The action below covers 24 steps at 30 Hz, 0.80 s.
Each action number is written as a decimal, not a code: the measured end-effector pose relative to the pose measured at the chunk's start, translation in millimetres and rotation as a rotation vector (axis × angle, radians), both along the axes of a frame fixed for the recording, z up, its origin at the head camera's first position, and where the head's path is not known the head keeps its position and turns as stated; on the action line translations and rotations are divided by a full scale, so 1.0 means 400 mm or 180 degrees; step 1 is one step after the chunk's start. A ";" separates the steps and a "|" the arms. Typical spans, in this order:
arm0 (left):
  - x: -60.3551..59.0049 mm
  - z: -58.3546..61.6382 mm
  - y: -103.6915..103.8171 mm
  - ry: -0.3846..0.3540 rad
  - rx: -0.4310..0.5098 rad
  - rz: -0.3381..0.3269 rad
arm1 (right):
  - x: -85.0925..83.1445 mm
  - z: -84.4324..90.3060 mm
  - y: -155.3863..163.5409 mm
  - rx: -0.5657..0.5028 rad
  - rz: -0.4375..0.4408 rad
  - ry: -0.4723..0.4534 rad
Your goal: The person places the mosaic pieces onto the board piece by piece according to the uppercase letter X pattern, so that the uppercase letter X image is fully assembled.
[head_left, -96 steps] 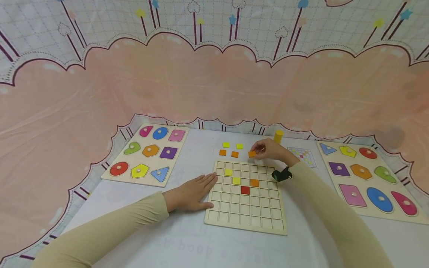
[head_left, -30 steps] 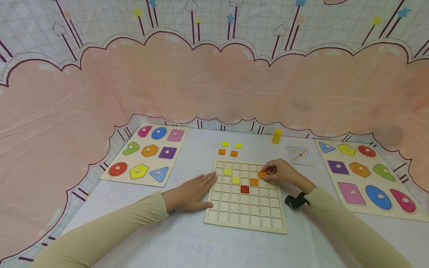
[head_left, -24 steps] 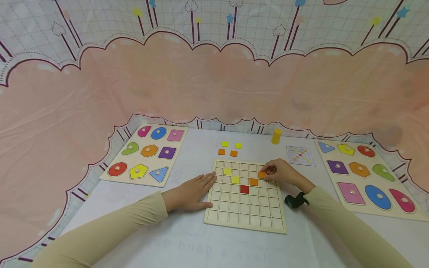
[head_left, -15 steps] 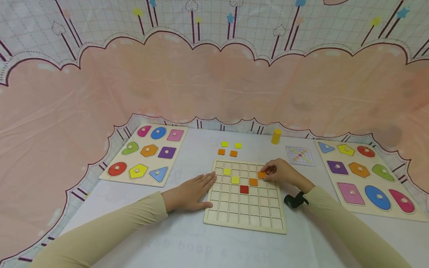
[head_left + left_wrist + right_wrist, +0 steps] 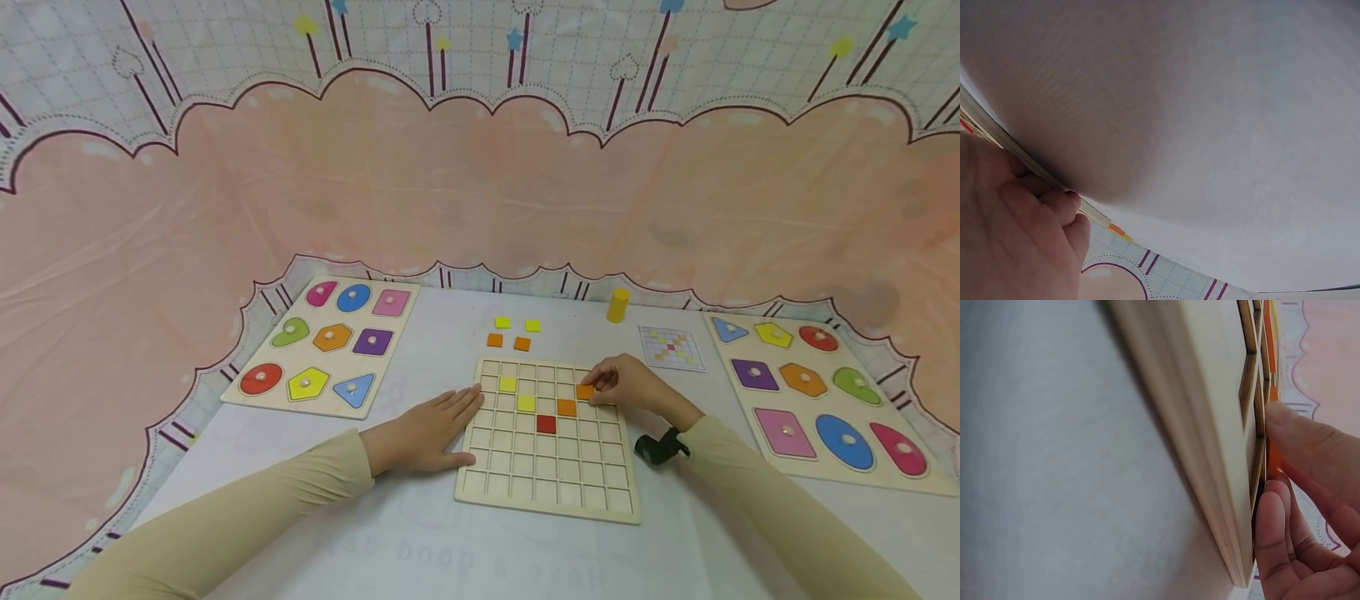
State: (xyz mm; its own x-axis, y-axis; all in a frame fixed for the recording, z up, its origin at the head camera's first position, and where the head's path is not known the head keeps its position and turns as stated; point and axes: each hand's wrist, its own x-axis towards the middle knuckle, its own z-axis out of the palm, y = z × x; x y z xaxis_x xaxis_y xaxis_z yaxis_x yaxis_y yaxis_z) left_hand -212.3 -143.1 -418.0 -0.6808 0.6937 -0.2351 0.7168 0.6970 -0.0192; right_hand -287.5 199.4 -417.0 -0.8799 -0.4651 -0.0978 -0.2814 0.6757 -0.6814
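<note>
Head cam sat up high, looking forward and down across the whole table (image 5: pixel 465 550), far enough back to take in both arms and the backdrop. The left wrist cam was down at tabletop level, lens nearly on the cloth, facing out past the left hand (image 5: pixel 1013 237) along the edge of the grid board (image 5: pixel 1019 156). The right wrist cam was super close too, skimming that same grid board (image 5: pixel 1210 425). All three shared the board.

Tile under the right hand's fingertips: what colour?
Orange tile, clearest in the head view.
</note>
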 end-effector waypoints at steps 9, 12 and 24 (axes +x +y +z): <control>0.002 0.001 0.001 0.0004 0.0003 -0.0004 | 0.001 0.005 0.002 -0.0024 0.0107 0.0011; 0.002 0.000 0.000 -0.0001 0.0015 0.0002 | 0.001 0.005 0.002 -0.0031 0.0124 0.0008; 0.000 -0.002 0.000 -0.0013 0.0022 0.0001 | 0.002 0.008 0.009 -0.0136 0.0146 -0.0069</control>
State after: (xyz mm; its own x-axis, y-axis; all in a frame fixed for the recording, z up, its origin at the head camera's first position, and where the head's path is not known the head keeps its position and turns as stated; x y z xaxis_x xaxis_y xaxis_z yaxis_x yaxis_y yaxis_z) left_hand -212.1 -143.2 -418.7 -0.6801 0.6951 -0.2330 0.7167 0.6973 -0.0115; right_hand -286.8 202.9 -414.0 -0.8555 -0.5089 -0.0958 -0.2962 0.6326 -0.7156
